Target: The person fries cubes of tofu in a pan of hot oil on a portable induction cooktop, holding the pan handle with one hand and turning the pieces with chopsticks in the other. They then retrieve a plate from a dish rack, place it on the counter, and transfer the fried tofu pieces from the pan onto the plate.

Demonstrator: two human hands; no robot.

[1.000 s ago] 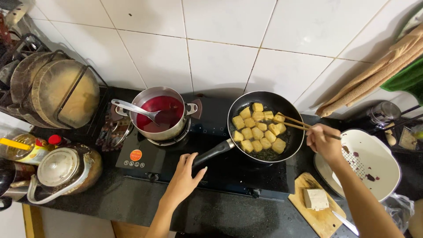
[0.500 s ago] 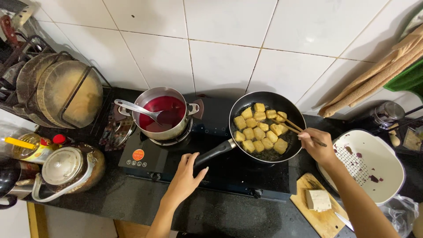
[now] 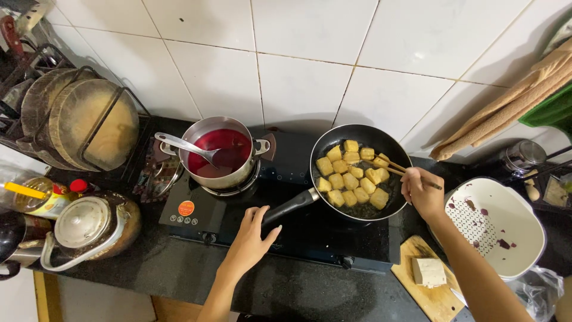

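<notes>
Overhead light brightening white tiles (image 3: 298,53); my arms throwing soft shadows on dark worktop (image 3: 149,268); wide-angle lens bending edges; focus staying sharp.

Steel saucepan (image 3: 221,179) holding dark red liquid on the left burner, metal ladle (image 3: 189,148) resting in it. Round wooden boards (image 3: 89,122) upright in a wire rack, far left. Lidded metal kettle (image 3: 89,226) near the front left. White perforated colander (image 3: 497,223) far right; pale block (image 3: 429,272) on a small wooden cutting board (image 3: 432,298) just beside it.

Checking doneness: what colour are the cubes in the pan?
Golden yellow cubes, clearest in the head view.
</notes>
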